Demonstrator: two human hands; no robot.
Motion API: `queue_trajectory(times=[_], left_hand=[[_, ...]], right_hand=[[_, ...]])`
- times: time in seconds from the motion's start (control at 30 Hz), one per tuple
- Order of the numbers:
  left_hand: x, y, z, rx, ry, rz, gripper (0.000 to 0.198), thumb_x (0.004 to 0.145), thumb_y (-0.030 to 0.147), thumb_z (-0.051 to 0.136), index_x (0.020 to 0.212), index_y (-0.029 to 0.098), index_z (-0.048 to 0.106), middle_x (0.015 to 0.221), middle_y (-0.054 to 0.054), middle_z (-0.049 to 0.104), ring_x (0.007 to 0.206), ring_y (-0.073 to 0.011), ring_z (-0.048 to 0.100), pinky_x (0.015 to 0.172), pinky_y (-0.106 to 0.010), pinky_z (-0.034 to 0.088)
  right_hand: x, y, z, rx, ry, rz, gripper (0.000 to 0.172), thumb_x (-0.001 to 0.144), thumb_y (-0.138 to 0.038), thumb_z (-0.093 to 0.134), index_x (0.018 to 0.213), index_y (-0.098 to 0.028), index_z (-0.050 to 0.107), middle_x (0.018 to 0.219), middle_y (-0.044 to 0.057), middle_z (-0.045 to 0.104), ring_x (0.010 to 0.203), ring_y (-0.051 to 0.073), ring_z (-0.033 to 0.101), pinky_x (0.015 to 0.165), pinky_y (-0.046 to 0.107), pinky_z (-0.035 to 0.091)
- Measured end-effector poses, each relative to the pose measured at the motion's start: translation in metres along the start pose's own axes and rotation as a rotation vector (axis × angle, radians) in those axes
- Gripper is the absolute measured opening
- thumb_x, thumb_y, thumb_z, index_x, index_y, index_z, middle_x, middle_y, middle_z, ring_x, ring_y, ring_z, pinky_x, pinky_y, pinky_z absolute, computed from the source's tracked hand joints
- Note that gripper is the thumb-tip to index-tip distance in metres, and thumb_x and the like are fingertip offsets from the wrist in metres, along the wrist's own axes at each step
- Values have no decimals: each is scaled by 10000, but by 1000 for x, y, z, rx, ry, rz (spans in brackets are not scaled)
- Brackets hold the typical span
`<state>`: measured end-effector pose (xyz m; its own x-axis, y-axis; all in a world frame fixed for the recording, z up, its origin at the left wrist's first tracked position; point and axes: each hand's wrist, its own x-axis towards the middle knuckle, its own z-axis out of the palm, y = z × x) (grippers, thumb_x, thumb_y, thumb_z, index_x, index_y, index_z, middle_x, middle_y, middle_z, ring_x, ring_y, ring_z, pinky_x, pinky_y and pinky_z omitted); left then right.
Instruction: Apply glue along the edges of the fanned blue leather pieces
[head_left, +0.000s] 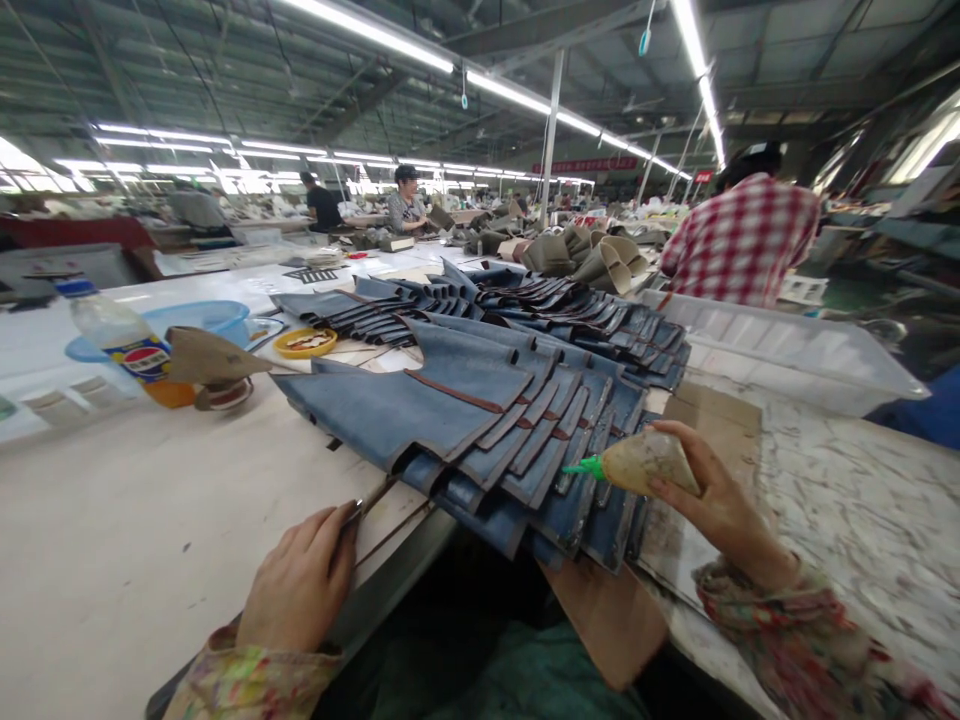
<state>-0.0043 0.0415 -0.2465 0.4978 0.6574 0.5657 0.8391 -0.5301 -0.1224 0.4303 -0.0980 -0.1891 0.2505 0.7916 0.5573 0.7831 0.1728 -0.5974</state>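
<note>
My right hand (712, 500) is wrapped round a squeeze glue bottle (649, 462), tilted so that its green nozzle points left. The nozzle tip is at the edges of the overlapping blue leather pieces (472, 390), which lie fanned out with brown straps and dark edging. Shiny wet-looking streaks run along several edges near the nozzle. My left hand (304, 575) rests at the table's front edge, closed on a thin tool (373, 495) with a metallic part. The tool's far end meets the lower edge of the pieces, and its exact kind is unclear.
A soda bottle (124, 345), a blue basin (199, 320) and a yellow dish (305, 343) stand at left. Behind the pieces lie olive rolled parts (585, 255). A translucent tray (795, 345) sits at right, near a person in a checked shirt (742, 240).
</note>
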Motion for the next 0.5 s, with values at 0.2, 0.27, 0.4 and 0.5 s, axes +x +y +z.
queue_trajectory(times=[0.2,0.27,0.4,0.5], left_hand=[[-4,-8,7,1,-35,16,369,867,385,431,1153,178,540,1049,-60,627,892,-196,592,774,-310,453],[-4,-9,8,1,-42,8,374,863,387,437,1158,179,537,1055,-59,626,897,-199,591,777,-314,453],[-3,-7,7,0,-31,16,363,864,380,439,1146,176,542,1040,-59,627,884,-198,589,766,-312,449],[-1,-3,4,6,-7,13,349,877,361,416,1133,161,543,1029,-61,622,879,-199,584,770,-320,444]], right_hand=[[8,5,-3,-44,30,-31,495,770,-438,601,1197,-264,422,1165,79,484,1075,267,484,940,413,393],[6,1,-3,-30,-31,-42,488,784,-423,590,1210,-274,406,1173,73,485,1067,258,496,919,396,413],[13,7,-3,-115,30,-92,481,786,-435,583,1203,-257,422,1143,80,497,1066,265,490,924,410,409],[27,19,-5,-217,112,-141,499,775,-467,586,1195,-238,445,1124,90,497,1062,274,485,933,428,403]])
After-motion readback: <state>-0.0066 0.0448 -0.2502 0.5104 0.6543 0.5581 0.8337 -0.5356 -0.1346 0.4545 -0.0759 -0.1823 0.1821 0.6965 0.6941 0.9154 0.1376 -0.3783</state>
